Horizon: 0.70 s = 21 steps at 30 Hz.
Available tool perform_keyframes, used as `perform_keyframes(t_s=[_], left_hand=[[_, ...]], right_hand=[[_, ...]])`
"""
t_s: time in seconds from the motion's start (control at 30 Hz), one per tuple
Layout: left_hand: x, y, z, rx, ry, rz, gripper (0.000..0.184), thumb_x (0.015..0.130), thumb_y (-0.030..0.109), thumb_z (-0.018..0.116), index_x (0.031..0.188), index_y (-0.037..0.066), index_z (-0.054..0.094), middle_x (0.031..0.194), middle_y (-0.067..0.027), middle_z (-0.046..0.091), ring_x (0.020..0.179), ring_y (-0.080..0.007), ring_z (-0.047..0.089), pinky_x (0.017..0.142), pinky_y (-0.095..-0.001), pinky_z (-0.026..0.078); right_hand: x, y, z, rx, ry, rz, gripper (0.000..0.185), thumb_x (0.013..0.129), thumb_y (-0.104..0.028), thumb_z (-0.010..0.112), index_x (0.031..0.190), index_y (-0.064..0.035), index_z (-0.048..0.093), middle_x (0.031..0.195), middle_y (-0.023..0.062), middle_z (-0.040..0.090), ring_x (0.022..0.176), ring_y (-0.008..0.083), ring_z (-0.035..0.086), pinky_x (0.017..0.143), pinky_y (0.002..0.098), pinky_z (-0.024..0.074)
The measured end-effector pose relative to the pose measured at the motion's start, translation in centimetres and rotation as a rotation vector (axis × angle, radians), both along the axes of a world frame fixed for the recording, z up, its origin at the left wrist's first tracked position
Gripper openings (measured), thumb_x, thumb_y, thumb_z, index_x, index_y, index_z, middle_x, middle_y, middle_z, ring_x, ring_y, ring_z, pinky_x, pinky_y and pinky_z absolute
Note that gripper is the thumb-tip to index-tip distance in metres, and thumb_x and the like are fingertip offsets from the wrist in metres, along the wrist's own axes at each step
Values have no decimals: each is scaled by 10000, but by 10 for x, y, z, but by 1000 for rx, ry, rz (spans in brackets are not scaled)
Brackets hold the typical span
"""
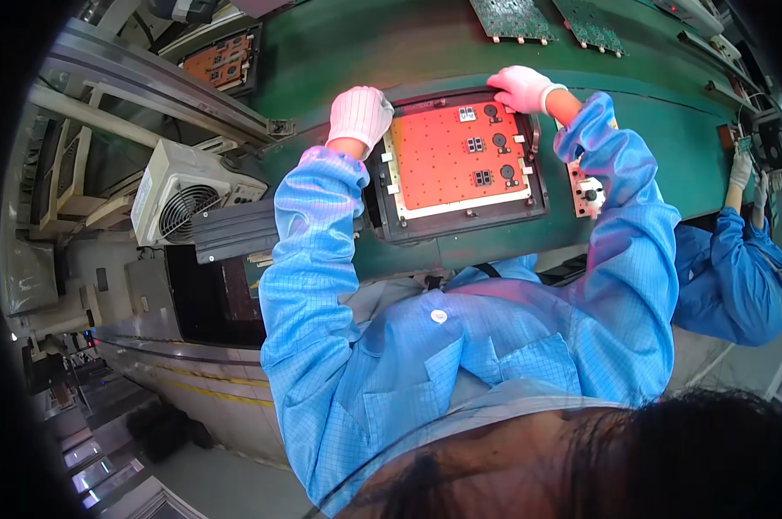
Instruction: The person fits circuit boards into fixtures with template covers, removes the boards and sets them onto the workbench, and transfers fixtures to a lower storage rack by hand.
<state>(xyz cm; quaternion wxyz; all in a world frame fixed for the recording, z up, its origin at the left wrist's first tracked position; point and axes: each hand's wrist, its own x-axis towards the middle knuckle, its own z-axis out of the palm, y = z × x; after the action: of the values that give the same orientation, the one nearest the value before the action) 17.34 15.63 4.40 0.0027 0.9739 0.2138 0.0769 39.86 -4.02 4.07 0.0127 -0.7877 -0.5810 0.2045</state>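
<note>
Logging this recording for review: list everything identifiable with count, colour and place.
Long green worktop: 1, green, upper middle.
Rectangular black frame: 1, black, on the worktop.
Flat red circuit board: 1, red, inside the frame.
Flat green circuit boards: 2, green, top edge.
Orange framed board: 1, orange, upper left.
Small red board: 1, red, right of frame, partly hidden.
Boxy white fan unit: 1, white, left.
Co-worker in blue: 1, blue, far right.
Blue checked sleeves: 2, blue, around centre.
White gloved left hand: 1, white, frame's upper-left corner.
White gloved right hand: 1, white, frame's upper-right corner.
</note>
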Motion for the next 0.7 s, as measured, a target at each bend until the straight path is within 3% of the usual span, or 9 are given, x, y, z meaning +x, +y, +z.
perform_keyframes(t_s=[0.17,0.23,0.27,0.33,0.43,0.47,0.53,0.6,0.7], left_hand=[[-4,-6,-8,-21,-32,81,190,747,194,555,718,59,686,747,-183,637,725,-352,621,694,-415,505],[-18,-6,-12,-184,-237,-37,161,761,169,561,754,65,683,809,-162,652,797,-328,623,727,-399,498],[-29,-14,-3,-205,-232,-7,173,776,175,569,887,80,664,854,-137,656,830,-311,620,754,-392,487],[-57,-33,5,-240,-265,9,224,782,190,574,976,92,630,879,-134,651,844,-314,616,764,-398,482],[-105,-72,4,-380,-321,-51,429,794,223,596,1198,121,493,1070,-163,591,1007,-337,557,839,-431,450],[-116,-88,0,-428,-323,-26,482,793,221,603,1242,133,451,1165,-159,533,1101,-344,488,889,-442,415],[-130,-116,-17,-459,-343,31,625,784,201,616,1339,123,338,1352,-137,381,1280,-365,310,997,-461,322],[-128,-127,-37,-461,-490,70,637,770,131,597,1337,47,319,1357,-158,363,1286,-366,304,1019,-450,297],[-125,-126,-57,-539,-680,106,632,736,63,574,1321,24,336,1336,-168,385,1279,-348,327,1028,-435,283]], right_hand=[[3,-15,-6,129,-212,253,420,782,-96,569,1190,-33,491,1007,140,562,976,336,523,808,391,443],[-1,-21,-7,314,-390,336,470,768,-177,630,1182,-50,445,926,157,578,886,363,560,741,407,470],[-7,-27,-5,317,-387,342,470,768,-177,630,1182,-50,445,926,157,578,886,363,560,741,407,470],[-28,-53,3,394,-310,-33,548,839,-234,569,1308,-62,343,868,154,595,815,364,566,690,431,456],[-59,-100,9,49,-155,-109,858,846,-555,478,1417,-23,123,812,227,613,746,389,590,655,455,466],[-66,-118,-7,46,-157,-40,868,853,-566,452,1421,-26,78,800,247,609,761,399,596,666,458,470],[-103,-124,17,-106,20,-115,846,876,-465,470,1423,-41,-18,872,275,603,804,408,597,700,458,473],[-112,-132,-1,-96,62,-156,839,883,-427,473,1422,-48,-48,938,290,598,831,414,595,722,454,472],[-110,-148,-24,206,240,-191,831,878,-352,490,1425,-63,-64,1118,311,534,894,428,582,785,442,464]])
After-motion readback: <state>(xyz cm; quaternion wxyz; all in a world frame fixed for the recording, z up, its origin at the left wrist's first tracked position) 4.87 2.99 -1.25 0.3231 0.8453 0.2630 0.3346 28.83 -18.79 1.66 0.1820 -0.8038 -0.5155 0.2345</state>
